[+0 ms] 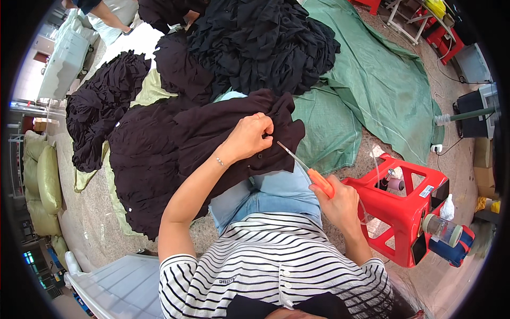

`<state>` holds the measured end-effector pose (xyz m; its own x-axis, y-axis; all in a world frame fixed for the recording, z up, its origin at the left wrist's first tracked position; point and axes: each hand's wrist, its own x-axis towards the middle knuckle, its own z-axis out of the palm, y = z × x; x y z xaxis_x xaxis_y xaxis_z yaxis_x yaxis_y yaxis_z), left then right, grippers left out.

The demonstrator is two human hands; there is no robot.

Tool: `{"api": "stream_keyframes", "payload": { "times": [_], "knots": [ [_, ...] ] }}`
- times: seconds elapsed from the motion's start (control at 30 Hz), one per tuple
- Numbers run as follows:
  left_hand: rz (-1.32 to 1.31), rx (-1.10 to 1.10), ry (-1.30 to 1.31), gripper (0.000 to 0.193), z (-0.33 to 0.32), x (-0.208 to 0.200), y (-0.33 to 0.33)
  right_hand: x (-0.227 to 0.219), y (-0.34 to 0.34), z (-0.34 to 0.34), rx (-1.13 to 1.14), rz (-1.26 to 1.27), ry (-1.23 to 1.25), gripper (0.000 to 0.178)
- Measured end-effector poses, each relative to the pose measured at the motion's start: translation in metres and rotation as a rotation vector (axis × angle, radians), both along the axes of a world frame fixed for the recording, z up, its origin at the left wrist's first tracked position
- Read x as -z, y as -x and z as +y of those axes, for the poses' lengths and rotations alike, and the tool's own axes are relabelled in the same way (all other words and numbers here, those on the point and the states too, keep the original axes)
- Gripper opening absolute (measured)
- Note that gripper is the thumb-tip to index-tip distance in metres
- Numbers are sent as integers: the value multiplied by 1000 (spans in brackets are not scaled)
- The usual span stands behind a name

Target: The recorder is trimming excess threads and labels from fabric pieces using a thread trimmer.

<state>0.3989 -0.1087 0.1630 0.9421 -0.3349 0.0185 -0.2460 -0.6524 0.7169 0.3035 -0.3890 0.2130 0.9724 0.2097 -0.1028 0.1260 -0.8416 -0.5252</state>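
Observation:
A dark brown buttoned garment (212, 125) is spread over my lap and reaches onto the heap to the left. My left hand (248, 137) is closed in a pinch at the cloth near its right edge, the fingertips curled under. In my right hand (341, 206) is a pair of scissors (322, 183) with orange handles and slim metal blades. Their tip points up and left, just right of my left fingers and over the garment. Whether the blades are apart is too small to tell.
Dark garments lie heaped to the left (106, 106) and ahead (260, 42). A green tarp (372, 90) covers the floor ahead right. Beside my right arm a red plastic stool (382, 189) lies tipped, with a glass jar (442, 229) near it. Another person's leg (109, 16) shows far left.

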Motion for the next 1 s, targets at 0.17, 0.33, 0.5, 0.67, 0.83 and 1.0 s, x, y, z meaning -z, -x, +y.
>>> {"api": "stream_keyframes", "payload": {
  "times": [0.17, 0.33, 0.5, 0.67, 0.83, 1.0],
  "knots": [
    [-23, -3, -33, 16, -2, 5, 2, 1, 0, 1, 17, 79, -10, 36],
    [51, -83, -171, 42, -18, -9, -23, 14, -3, -7, 154, -26, -55, 36],
    [-66, 17, -788, 28, -48, 7, -62, 21, -13, -25, 328, -103, -86, 35],
    [-650, 264, -405, 10, -80, -3, -1, 29, -11, -52, 505, -176, -108, 33],
    [-390, 541, -387, 33, -97, -35, 84, 32, -22, -65, 545, -239, -97, 35],
    [-107, 291, -695, 100, -86, 0, 75, 29, -28, -51, 449, -249, -68, 35]
  ]
}}
